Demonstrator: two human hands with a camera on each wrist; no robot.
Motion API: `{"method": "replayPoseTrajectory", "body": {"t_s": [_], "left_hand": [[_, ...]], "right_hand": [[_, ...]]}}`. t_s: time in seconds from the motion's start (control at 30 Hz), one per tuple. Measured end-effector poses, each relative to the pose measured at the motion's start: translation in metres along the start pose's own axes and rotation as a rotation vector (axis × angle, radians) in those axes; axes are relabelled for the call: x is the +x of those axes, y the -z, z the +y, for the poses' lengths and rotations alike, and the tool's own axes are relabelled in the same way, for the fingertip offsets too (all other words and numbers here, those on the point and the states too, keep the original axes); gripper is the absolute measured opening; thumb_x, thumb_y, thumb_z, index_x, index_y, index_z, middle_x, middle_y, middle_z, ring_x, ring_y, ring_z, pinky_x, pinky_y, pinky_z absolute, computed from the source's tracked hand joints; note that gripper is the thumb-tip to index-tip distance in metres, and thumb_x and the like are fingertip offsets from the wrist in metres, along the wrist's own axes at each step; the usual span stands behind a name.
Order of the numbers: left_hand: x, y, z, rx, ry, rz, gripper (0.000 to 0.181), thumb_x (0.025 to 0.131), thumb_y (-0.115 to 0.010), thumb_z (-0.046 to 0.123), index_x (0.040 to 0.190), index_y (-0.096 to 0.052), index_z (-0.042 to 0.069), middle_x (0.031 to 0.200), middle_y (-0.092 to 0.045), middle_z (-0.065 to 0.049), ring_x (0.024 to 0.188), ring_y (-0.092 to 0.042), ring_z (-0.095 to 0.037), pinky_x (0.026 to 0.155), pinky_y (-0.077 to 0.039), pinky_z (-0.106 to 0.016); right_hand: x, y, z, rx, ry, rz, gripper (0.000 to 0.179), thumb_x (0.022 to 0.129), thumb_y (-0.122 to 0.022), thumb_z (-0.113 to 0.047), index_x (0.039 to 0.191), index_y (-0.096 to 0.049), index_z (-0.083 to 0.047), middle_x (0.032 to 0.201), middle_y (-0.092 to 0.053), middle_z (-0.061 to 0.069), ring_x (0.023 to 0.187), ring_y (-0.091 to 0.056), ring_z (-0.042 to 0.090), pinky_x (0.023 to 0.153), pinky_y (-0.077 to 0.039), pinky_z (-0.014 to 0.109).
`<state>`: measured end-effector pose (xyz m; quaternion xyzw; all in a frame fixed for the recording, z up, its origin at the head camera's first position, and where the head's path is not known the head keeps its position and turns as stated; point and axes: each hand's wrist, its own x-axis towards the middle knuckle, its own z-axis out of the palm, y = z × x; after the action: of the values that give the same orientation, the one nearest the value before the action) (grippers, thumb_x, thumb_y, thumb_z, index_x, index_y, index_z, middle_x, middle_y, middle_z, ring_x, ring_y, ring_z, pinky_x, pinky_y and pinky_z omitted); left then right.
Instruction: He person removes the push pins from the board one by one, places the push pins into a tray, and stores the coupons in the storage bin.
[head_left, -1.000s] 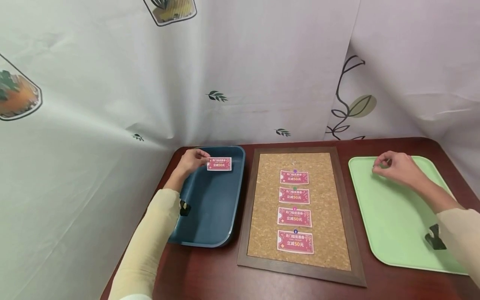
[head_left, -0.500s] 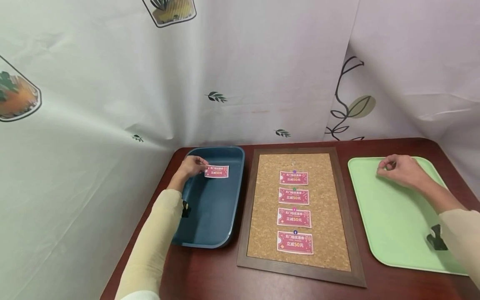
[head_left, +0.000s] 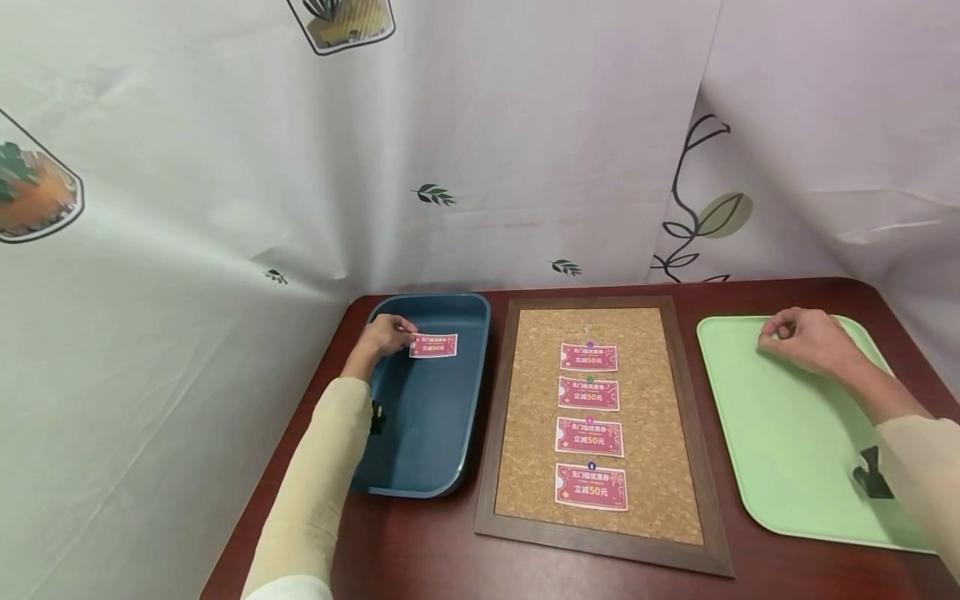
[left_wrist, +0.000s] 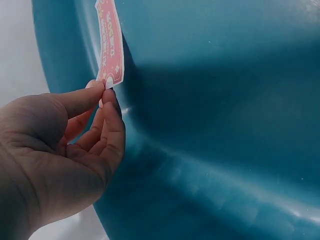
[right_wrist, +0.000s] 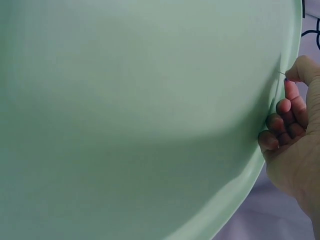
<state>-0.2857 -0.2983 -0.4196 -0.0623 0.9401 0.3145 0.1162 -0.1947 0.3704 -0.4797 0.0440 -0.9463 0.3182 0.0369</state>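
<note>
My left hand [head_left: 390,333] pinches a pink paper coupon [head_left: 433,346] by its left end, over the far part of the blue tray [head_left: 420,492]. In the left wrist view the coupon [left_wrist: 111,42] stands slightly curved between thumb and forefinger. Above the green tray [head_left: 810,467], my right hand [head_left: 806,340] pinches a pushpin; in the right wrist view the pin's thin needle [right_wrist: 281,73] sticks out from the fingertips, most of its head hidden. Between the trays lies a framed corkboard [head_left: 525,400] with several like coupons [head_left: 588,358] pinned in a column.
A clear pin [head_left: 588,327] sits on the cork above the topmost pinned coupon. The trays and corkboard lie on a dark red table [head_left: 420,550]. A patterned white curtain [head_left: 525,150] closes off the back and left side.
My left hand has come down and slightly nearer with the coupon, lower over the blue tray. My right hand has shifted slightly right and down, still pinching.
</note>
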Motion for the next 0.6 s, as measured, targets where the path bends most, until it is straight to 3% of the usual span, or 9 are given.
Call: {"method": "replayPoseTrajectory", "body": {"t_s": [0.27,0.6], "left_hand": [[0.0002,-0.005,0.0026,0.069,-0.015,0.024,0.015,0.105,-0.067,0.011,0.113,-0.072,-0.001,0.119,-0.07,-0.022,0.099,-0.06,-0.03,0.093,-0.052,-0.045],[0.0015,-0.0093,0.005,0.119,0.015,0.049,0.017,0.105,-0.067,0.014,0.115,-0.073,0.002,0.125,-0.068,-0.021,0.107,-0.059,-0.033,0.099,-0.05,-0.049]], "right_hand": [[0.0008,-0.0009,0.0027,-0.003,-0.008,0.0,0.019,0.092,-0.073,-0.017,0.095,-0.069,0.001,0.083,-0.056,0.002,0.067,-0.044,0.009,0.061,-0.036,0.03],[0.0015,-0.0001,0.0022,0.0,-0.012,0.008,0.017,0.091,-0.072,-0.016,0.095,-0.069,0.001,0.081,-0.057,0.001,0.065,-0.044,0.007,0.06,-0.036,0.029]]}}
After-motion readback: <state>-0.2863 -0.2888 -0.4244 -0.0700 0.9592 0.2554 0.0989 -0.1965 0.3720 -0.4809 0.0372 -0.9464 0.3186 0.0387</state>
